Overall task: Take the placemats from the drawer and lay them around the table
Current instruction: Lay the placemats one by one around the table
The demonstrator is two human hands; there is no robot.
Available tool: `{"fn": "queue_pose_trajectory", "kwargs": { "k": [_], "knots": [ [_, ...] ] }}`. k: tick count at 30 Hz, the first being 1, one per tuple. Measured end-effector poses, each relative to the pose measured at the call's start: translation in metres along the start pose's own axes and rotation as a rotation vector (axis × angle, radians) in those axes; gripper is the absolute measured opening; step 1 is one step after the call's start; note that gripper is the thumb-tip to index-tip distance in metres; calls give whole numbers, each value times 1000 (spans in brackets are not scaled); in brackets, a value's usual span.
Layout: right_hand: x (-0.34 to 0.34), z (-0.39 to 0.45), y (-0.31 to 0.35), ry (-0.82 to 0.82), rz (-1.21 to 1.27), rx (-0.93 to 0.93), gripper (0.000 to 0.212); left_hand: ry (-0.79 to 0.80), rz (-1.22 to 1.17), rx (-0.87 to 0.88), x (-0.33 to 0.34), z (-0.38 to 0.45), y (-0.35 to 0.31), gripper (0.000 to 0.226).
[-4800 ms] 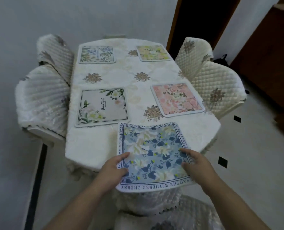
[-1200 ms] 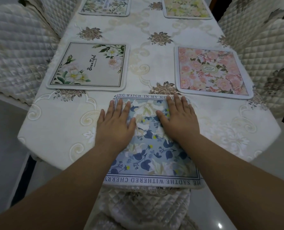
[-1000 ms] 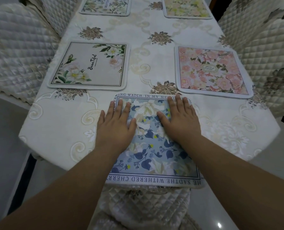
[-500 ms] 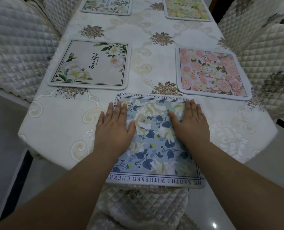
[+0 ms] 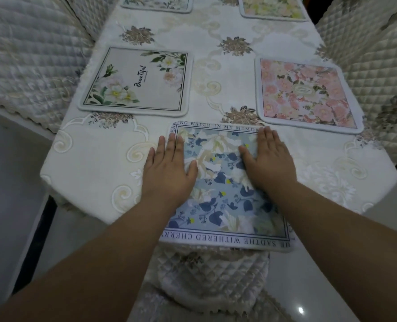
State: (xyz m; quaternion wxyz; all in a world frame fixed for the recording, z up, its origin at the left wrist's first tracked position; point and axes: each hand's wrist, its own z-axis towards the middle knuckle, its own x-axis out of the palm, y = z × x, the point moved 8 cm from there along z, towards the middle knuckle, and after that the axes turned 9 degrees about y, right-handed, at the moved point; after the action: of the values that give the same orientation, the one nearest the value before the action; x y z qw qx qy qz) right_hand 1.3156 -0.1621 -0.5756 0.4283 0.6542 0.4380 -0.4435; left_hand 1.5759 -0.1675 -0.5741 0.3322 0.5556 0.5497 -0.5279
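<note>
A blue floral placemat point(image 5: 218, 182) with a lettered border lies at the near end of the table point(image 5: 95, 163), its near edge hanging over the table's rim. My left hand point(image 5: 167, 170) presses flat on its left edge, partly on the tablecloth. My right hand point(image 5: 269, 161) presses flat on its right side. Both have straight fingers. A cream placemat point(image 5: 137, 82) with white flowers lies at the left, a pink floral one point(image 5: 306, 94) at the right. Two more placemats, one point(image 5: 158, 2) far left and one point(image 5: 271, 6) far right, are cut off by the top edge.
Quilted cream chair covers flank the table: one point(image 5: 30, 54) on the left, another point(image 5: 378, 49) on the right. A third covered chair point(image 5: 211, 275) sits right below the near table end. Pale floor shows on both sides.
Both hands have slid apart across the blue placemat, left hand to its left edge and right hand to its right side. The placemat itself stays in place. The view has moved slightly closer.
</note>
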Motion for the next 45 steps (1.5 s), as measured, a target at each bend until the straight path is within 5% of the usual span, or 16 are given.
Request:
{"fn": "queue_pose_trajectory", "kwargs": {
  "k": [11, 19, 24, 30, 37, 41, 45],
  "knots": [
    [23, -110, -33, 31, 115, 144, 70, 87, -65, -19, 7, -66, 22, 73],
    [51, -190, 50, 155, -123, -232, 84, 330, 162, 327, 27, -132, -26, 101],
    [47, -192, 27, 117, -118, -233, 75, 180, 180, 311, 31, -134, 19, 74],
    [51, -197, 0, 128, -72, -182, 82, 12, 84, 275, 37, -148, 45, 71],
    [45, -204, -18, 339, -37, -53, 91, 281, 103, 125, 36, -151, 39, 83],
    [-19, -185, 13, 550, -45, 40, 79, 464, 65, 28, -7, -149, 18, 82],
    [-150, -205, 50, 296, 55, 18, 79, 326, -3, 80, -100, -168, -26, 74]
  ]
}}
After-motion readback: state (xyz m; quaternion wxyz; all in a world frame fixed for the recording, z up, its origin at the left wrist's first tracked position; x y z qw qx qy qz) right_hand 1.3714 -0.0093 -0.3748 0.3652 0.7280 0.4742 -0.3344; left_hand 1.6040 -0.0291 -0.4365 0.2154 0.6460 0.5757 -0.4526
